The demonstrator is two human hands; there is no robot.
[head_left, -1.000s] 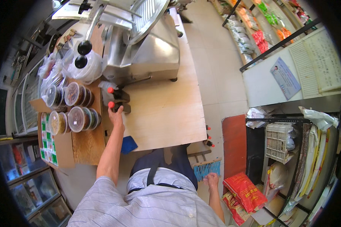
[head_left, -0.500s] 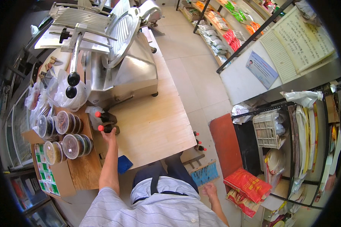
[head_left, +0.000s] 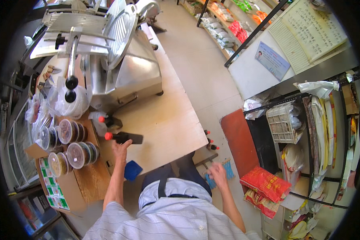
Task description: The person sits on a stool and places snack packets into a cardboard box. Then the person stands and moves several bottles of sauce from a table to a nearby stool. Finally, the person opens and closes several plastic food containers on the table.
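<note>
My left hand [head_left: 121, 150] is closed round a dark bottle with a red cap [head_left: 133, 138], tilted over the wooden table with its cap toward the left. A second dark bottle with a red cap [head_left: 115, 122] stands just behind it, next to a clear plastic bag [head_left: 97, 119]. My right hand [head_left: 217, 175] is off the table's front right corner, in front of a small stool with a blue seat [head_left: 229, 169]. Its fingers are loosely bent and somewhat blurred, and nothing shows in them.
A metal slicing machine [head_left: 124, 76] fills the back of the table [head_left: 168, 128]. Round lidded tubs [head_left: 78, 155] are stacked at the left by a cardboard box [head_left: 70, 192]. More red-capped bottles [head_left: 213, 147] stand beyond the right edge. Red sacks [head_left: 266, 184] lie by the shelving at right.
My left hand has lifted and tipped the bottle, swinging its base to the right. My right hand has risen from low beside me toward the table's corner. The view has shifted slightly.
</note>
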